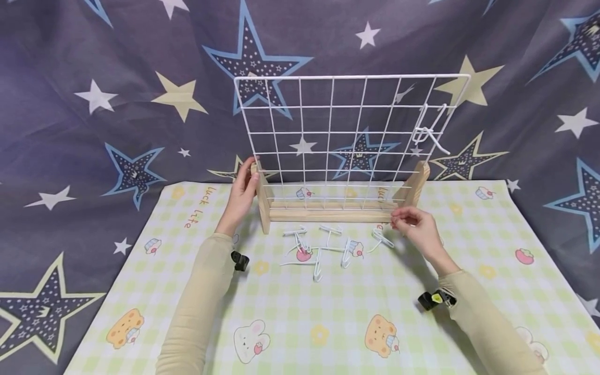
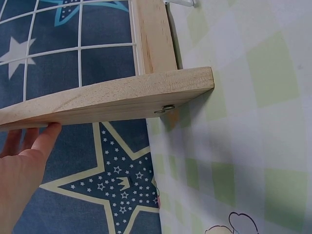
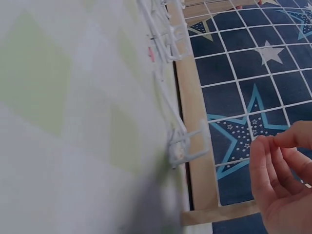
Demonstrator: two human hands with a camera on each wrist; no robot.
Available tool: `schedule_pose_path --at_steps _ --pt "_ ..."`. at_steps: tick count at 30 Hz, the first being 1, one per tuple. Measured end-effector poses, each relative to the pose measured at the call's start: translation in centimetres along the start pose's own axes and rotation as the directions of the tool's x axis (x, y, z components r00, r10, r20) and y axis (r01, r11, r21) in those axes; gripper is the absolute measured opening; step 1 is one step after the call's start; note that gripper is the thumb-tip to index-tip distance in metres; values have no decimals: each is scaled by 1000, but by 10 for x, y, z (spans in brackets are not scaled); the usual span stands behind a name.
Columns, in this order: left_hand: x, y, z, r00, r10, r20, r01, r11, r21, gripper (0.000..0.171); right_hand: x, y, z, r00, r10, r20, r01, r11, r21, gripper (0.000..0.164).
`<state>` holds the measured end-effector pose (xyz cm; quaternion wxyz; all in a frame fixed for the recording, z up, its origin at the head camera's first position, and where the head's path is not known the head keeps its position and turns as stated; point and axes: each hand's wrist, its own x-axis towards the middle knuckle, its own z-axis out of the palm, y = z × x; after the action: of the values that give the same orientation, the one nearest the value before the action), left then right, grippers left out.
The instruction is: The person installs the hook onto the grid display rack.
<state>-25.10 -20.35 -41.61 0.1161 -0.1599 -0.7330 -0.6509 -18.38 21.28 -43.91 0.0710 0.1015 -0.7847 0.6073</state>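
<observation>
A white wire grid (image 1: 332, 106) stands upright in a wooden stand with a left side panel (image 1: 263, 203), a right side panel (image 1: 414, 183) and a low crossbar (image 1: 328, 214). My left hand (image 1: 244, 190) touches the left panel near its top; in the left wrist view its fingers (image 2: 47, 139) rest against the outer face. Close to the crossbar's right end is my right hand (image 1: 416, 229), with thumb and fingertips (image 3: 263, 146) together and nothing visible between them. A white wire hook (image 1: 425, 134) hangs on the grid's upper right.
Several loose white wire hooks (image 1: 317, 263) lie on the checkered tablecloth (image 1: 290, 312) in front of the stand. One hook (image 1: 382, 238) is nearest my right hand. A dark star-patterned curtain (image 1: 117, 47) hangs behind the table.
</observation>
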Motion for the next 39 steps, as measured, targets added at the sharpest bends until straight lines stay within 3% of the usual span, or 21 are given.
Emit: schedule_pose_path --at_steps 5,8,12,17,22,28,39 --pt "0 -1 0 1000 12 1 -12 1000 11 45 -6 -5 1 1000 8 6 -8 1000 -23 14" --pt "-3 11 2 1000 -1 7 1 1000 -2 45 -7 10 0 999 17 34 -16 999 -35 15" --pt "-6 28 5 1000 -8 15 8 1000 -11 44 -5 33 -3 991 47 125 -36 996 -85 17" --pt "-7 31 7 1000 -14 11 14 1000 -6 44 -6 39 -5 967 70 246 -12 973 -228 18" --pt "-7 30 7 1000 -10 7 10 1000 -1 44 -7 36 -7 948 76 309 17 958 -287 16" --pt "-7 31 6 1000 -7 9 7 1000 -4 45 -5 35 -7 938 93 335 14 953 -302 16" --pt "-7 30 5 1000 -18 15 18 1000 -12 45 -6 37 -11 939 112 324 -20 961 -276 14"
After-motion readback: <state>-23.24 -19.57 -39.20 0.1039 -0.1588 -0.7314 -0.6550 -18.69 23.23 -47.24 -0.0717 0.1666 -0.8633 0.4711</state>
